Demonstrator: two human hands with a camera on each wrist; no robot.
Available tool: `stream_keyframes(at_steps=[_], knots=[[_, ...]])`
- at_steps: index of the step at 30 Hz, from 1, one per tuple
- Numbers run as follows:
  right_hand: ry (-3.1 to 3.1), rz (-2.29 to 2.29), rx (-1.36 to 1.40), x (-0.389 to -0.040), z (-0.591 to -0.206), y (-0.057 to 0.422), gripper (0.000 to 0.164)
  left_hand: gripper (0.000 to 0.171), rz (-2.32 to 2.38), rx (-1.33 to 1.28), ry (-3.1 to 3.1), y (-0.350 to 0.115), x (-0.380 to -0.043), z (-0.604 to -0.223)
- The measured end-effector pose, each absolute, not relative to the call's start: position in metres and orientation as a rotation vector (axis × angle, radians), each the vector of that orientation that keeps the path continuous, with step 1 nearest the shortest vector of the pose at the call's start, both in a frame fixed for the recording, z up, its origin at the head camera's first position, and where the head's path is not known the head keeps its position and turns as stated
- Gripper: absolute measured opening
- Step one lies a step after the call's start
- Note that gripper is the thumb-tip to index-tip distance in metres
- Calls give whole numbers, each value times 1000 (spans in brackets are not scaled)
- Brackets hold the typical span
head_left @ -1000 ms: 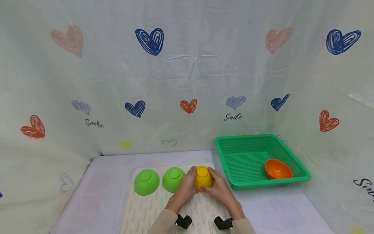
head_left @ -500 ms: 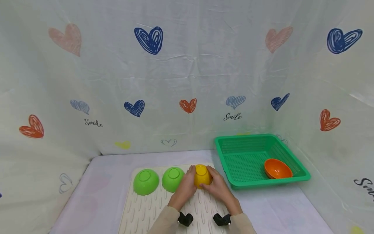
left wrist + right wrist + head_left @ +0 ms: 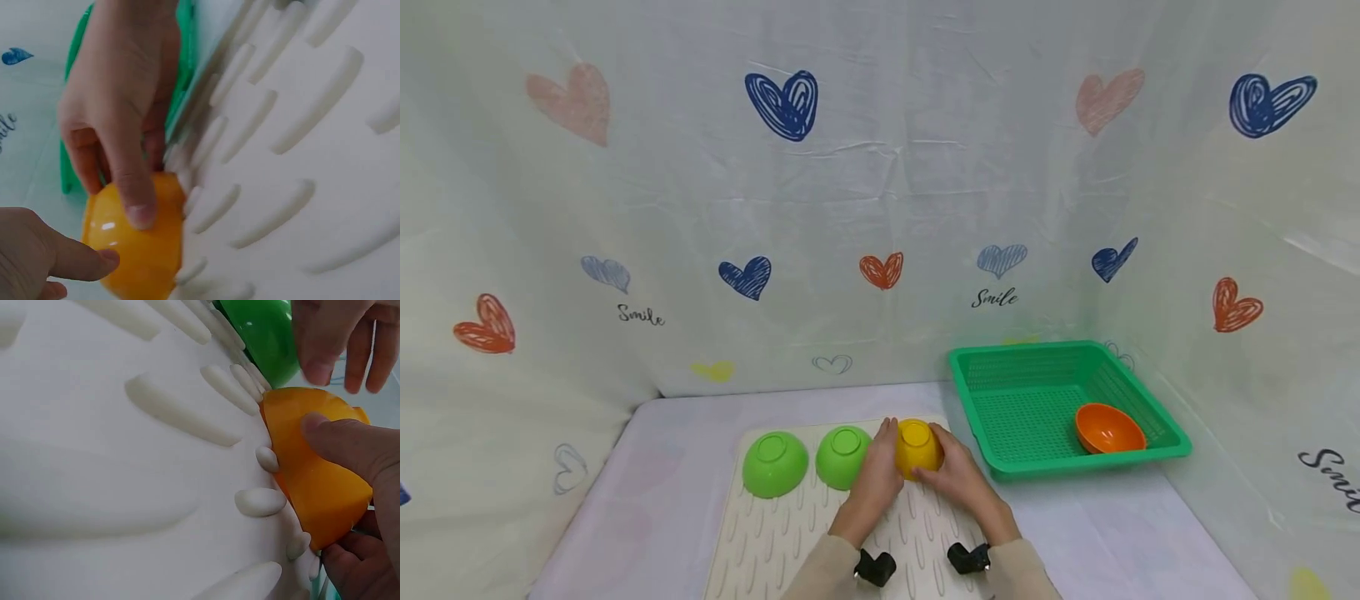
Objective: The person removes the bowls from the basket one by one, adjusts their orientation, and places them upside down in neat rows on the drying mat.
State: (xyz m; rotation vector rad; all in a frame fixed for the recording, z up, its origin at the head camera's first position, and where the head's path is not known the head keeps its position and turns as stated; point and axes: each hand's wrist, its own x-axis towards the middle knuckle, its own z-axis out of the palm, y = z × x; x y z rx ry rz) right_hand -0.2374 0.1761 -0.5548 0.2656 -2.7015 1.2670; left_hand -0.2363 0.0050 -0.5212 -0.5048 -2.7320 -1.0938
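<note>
A yellow bowl [image 3: 918, 450] stands upside down on a white ridged drying mat [image 3: 775, 542]. My right hand [image 3: 958, 477] holds it from the right, with the thumb on its near wall and the fingers round the far side. On the bowl's left is my left hand [image 3: 876, 475], its fingers fairly straight. In the right wrist view, the left fingertips [image 3: 319, 372] are apart from the yellow wall. Two upturned green bowls, a larger one [image 3: 775, 467] and a smaller one [image 3: 842, 458], sit in a row to the left.
At the back right is a green plastic basket [image 3: 1000, 475] with an orange bowl [image 3: 1108, 429] lying tilted inside. A pale cloth covers the table [image 3: 625, 500]. Behind and at the sides hangs a white curtain [image 3: 820, 200] printed with hearts.
The yellow bowl has shifted slightly away from me. My left hand has drawn a little leftward off its wall, while my right hand keeps its grip.
</note>
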Motion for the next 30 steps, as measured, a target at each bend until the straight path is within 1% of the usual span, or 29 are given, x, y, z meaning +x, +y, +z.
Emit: stream_keyframes(at_steps=[6,11,15,21,25,30], knots=[[-2714,1307,237,-234,-554,176,85,61,-1169,-456,-2552,-31,-231,-484],[-2732,1312,211,-233,-557,176,87,56,-1169,-389,-2382,-78,-231,-457],[-2720,1303,205,-233,-556,175,88,55,-1178,-251,-2375,-119,-233,-448],[-2714,1333,204,-233,-556,174,88,56,-1150,-71,-2453,-172,-232,-456],[-2721,1323,212,-234,-555,174,88,55,-1051,40,-2540,-199,-227,-474],[-2718,1304,209,-234,-557,175,88,52,-947,151,-2688,-221,-221,-501]])
